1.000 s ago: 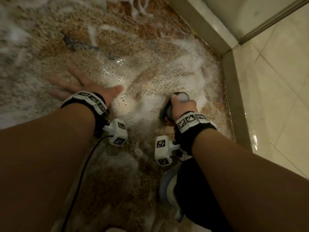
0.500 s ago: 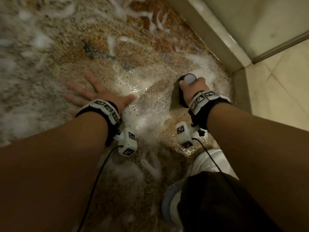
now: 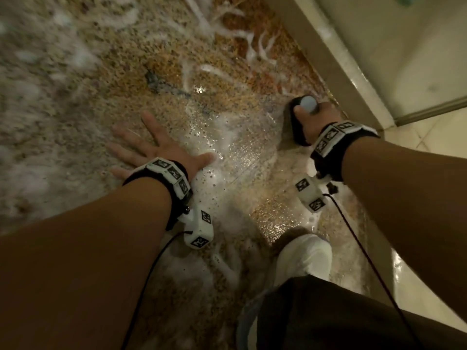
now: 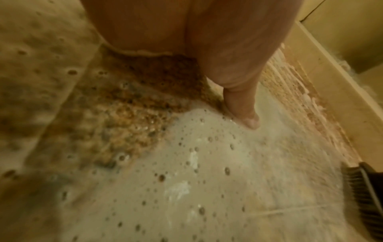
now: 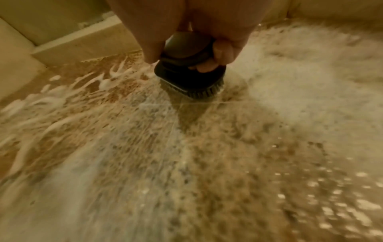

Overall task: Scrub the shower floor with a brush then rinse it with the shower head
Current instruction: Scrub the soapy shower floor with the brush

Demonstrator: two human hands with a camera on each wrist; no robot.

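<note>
The speckled brown shower floor (image 3: pixel 156 59) is wet and streaked with white foam (image 3: pixel 222 178). My right hand (image 3: pixel 309 117) grips a black scrub brush (image 3: pixel 297 122) with a pale round knob on top, bristles down on the floor close to the right curb. In the right wrist view the fingers curl round the brush (image 5: pixel 190 72) and its bristles press into the suds. My left hand (image 3: pixel 151 147) lies flat on the floor with fingers spread; its thumb (image 4: pixel 244 104) touches the foam. The brush (image 4: pixel 366 193) edge shows at that view's right. No shower head is in view.
A pale stone curb (image 3: pixel 336 54) runs along the right side, with a wall corner and a metal door rail (image 3: pixel 429 109) beyond it. A white shoe (image 3: pixel 305 256) and dark trouser leg stand on the floor below my right arm. Thin black cables hang from both wrist units.
My right hand has pushed the brush away from me and rightward, up toward the curb. The left hand stays flat on the floor. The head view has shifted forward.
</note>
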